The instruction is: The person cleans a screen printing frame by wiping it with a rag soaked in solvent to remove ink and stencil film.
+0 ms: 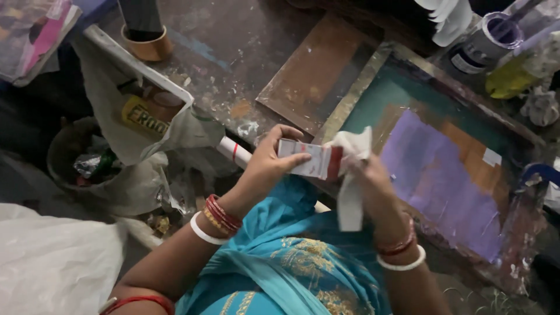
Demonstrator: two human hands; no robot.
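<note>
Lighting: dim, soft daylight is falling from the upper right, brightening the purple-smeared frame (443,181) and white cloth (350,175). Shadows: the left side under the desk (233,52) is sinking into murk. Glare: none. Sharpness: slight motion blur is softening both hands; corners are smearing and losing focus, compression is muddying detail.

- screen frame (408,64) with purple ink patch (443,181)
- open paint can (487,41), top right
- brown board (318,73) on stained table (233,41)
- tape roll (149,46)
- plastic bag (140,125), left
- bin (73,154) with scraps
</note>
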